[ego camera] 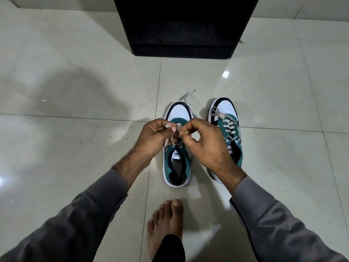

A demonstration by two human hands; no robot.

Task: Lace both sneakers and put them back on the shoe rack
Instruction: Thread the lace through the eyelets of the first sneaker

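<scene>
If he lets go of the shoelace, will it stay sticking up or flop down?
Probably flop. The shoelace is flat, thin cloth that already bends in loops between the left hand and right hand. Its loose end lies limp on the floor, so it likely weighs little.

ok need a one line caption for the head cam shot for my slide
Both hands, left and right, thread the lace on the left sneaker; the right sneaker sits laced before the dark shoe rack.

Head-worn camera looks steeply down, close over the floor (75, 129).
</scene>
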